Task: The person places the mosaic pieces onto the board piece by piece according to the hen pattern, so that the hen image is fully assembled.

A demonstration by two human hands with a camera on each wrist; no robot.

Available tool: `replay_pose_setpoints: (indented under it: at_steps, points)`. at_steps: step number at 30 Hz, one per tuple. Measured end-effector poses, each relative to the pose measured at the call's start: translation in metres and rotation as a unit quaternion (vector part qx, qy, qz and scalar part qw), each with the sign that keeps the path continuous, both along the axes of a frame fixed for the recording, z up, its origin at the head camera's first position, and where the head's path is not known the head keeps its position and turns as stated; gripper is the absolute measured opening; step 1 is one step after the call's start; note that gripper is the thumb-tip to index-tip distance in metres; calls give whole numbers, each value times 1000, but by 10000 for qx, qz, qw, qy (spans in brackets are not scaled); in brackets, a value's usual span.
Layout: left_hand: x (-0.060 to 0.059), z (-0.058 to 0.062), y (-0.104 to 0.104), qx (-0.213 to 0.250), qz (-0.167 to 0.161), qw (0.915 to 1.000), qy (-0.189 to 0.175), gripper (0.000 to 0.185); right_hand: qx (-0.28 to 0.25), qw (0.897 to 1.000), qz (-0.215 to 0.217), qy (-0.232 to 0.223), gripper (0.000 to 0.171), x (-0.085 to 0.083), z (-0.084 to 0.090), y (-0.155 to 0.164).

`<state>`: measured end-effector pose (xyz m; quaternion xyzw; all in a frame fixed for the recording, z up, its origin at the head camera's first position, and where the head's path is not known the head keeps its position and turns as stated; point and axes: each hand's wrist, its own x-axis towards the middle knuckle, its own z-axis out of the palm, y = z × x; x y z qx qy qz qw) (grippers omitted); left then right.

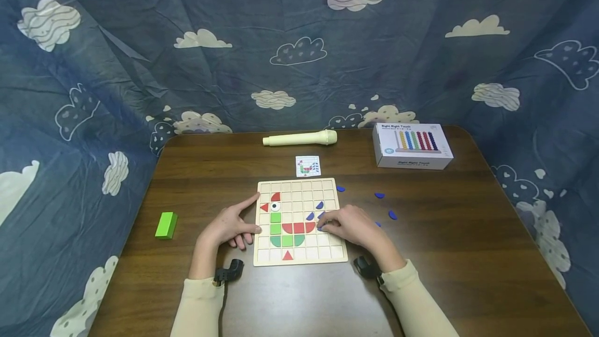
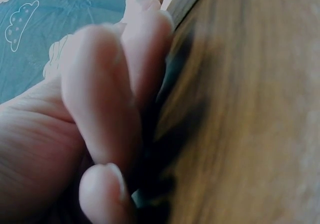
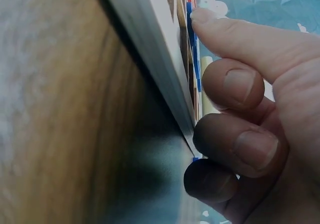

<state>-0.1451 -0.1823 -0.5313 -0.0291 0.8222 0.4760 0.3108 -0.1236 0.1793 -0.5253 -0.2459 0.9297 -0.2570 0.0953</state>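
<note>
A pale wooden grid board [image 1: 299, 259] lies on the table, bearing red, green and blue flat tiles and a white tile with a black dot [image 1: 275, 206]. My left hand [image 1: 229, 224] touches the board's left edge with extended index finger and thumb; its other fingers bend loosely beside the board. At the board's right side, my right hand [image 1: 348, 222] has its fingertips on a blue half-round tile [image 1: 320, 229], partly hidden by them. More blue half-round tiles [image 1: 320, 205] lie close above. In the right wrist view the thumb [image 3: 202, 16] meets the blue tile row.
Several loose blue tiles [image 1: 392, 215] lie right of the board. Behind it are a picture card [image 1: 308, 166] and a cream microphone-shaped stick [image 1: 299, 138]. A white box [image 1: 413, 145] with a bead-rack picture stands back right; a green block [image 1: 166, 225] sits left.
</note>
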Motion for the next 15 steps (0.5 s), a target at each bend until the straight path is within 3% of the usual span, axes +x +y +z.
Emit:
replay_pose_setpoints:
  at_steps: [3,6,10,15]
  points:
    - [0,-1,1,19,-16,10000,-4,97,-183,9991,-267,-285,12,-5,3,9]
    - [0,-1,1,42,-58,10000,25,97,-238,9952,-910,-283,19,-17,9,24]
    - [0,1,0,15,-72,10000,38,98,309,9855,-1670,34,29,-41,15,41]
    - [0,3,-1,-27,-105,9999,0,99,1011,9824,-1564,161,32,-65,13,43]
